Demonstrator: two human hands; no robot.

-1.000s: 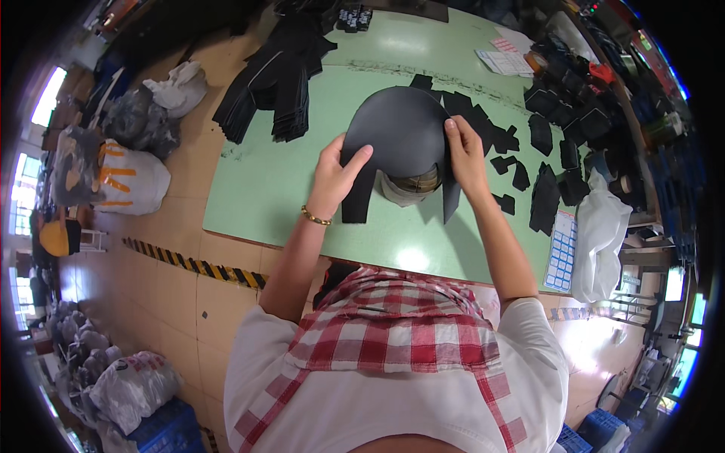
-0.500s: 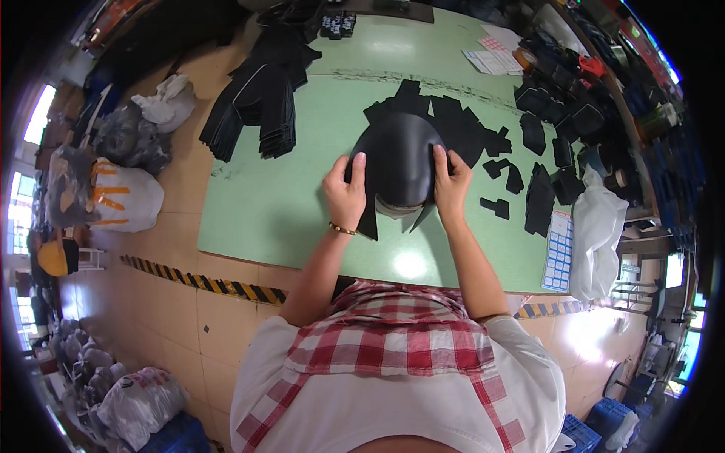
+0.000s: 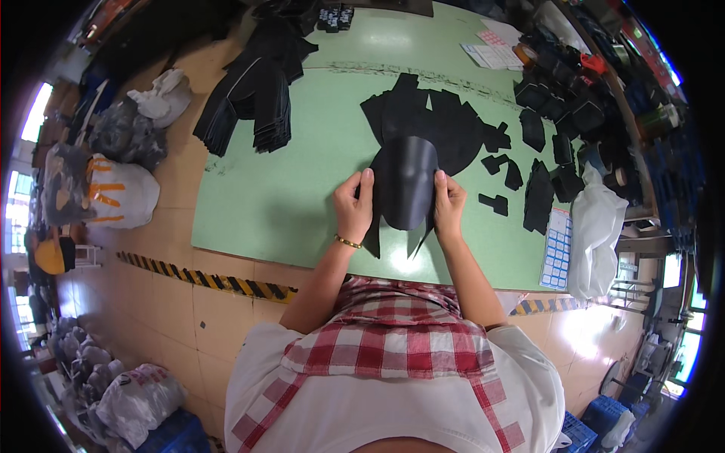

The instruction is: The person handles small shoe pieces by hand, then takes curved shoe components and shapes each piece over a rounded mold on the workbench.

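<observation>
Bowed black panel (image 3: 410, 181) — edges finger-pinched by left hand (image 3: 353, 208), right hand (image 3: 450, 208) (blue-white printed card (image 3: 556, 251) well apart).

Green table (image 3: 264, 211), seen from here: stack of black cut pieces (image 3: 260, 79) far left, overlapping black pieces (image 3: 453, 140) mid-table, small black scraps (image 3: 495, 204) to their right. Papers (image 3: 491, 57) far right; blue-and-white sheet (image 3: 556, 249) near right.

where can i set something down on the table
Bare table: between the black stack and left hand; between right forearm and blue-white card; farther off, between stack and papers. Crowded: the middle, around the held piece; the right side, with black pieces and a white bag.
</observation>
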